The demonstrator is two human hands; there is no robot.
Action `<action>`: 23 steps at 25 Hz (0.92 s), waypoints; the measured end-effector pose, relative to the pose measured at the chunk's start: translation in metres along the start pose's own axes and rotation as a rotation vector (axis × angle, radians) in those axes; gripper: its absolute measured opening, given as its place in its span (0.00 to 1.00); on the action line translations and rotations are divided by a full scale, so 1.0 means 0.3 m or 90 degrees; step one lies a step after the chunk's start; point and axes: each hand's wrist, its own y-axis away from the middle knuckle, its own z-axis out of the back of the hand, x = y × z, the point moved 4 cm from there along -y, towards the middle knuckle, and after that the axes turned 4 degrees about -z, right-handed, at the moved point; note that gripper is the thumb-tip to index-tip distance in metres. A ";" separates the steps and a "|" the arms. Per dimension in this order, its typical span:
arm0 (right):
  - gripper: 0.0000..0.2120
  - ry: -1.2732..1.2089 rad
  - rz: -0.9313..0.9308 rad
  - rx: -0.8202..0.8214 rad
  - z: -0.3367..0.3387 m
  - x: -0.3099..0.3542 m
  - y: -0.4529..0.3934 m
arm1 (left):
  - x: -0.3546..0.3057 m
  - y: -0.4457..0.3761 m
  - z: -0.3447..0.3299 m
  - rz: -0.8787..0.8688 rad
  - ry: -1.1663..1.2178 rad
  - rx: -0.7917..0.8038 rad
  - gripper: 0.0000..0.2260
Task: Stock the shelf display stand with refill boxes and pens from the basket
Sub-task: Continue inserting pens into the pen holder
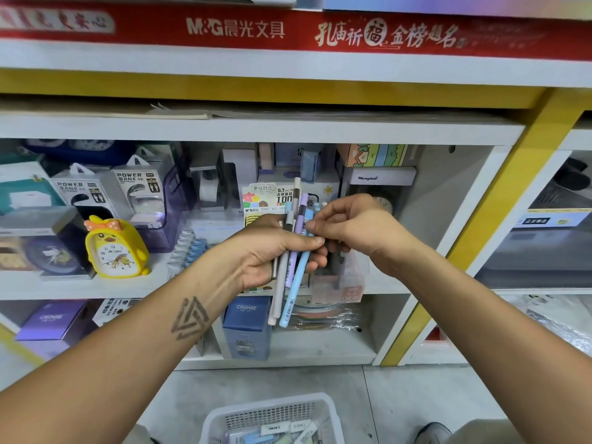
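My left hand (272, 251) grips a bunch of several pens (290, 283), grey, lilac and light blue, held upright in front of the middle shelf. Fingertips of my right hand (349, 229) pinch the upper part of the light blue pen (308, 223) in that bunch. Behind the hands stands the display stand (262, 197) with a colourful card header; most of it is hidden by the hands. On the floor below sits the white mesh basket (221, 421), with small boxes and pens (282, 434) lying inside.
A yellow duck clock (115, 248) and power bank boxes (141, 187) stand at the left of the shelf. A blue CRUHRE box (246, 328) sits on the lower shelf. A yellow post (499, 219) borders the shelf at right. A shoe (432, 432) shows at bottom right.
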 end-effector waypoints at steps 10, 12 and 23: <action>0.04 -0.158 0.012 -0.120 0.058 0.022 -0.002 | -0.010 0.008 0.019 0.024 0.124 -0.016 0.10; 0.05 -0.172 0.048 -0.212 0.115 0.029 -0.001 | -0.007 0.004 0.040 0.032 0.121 -0.057 0.11; 0.06 0.429 0.336 -0.212 0.068 0.035 0.019 | -0.016 -0.010 0.088 0.027 0.133 -0.086 0.05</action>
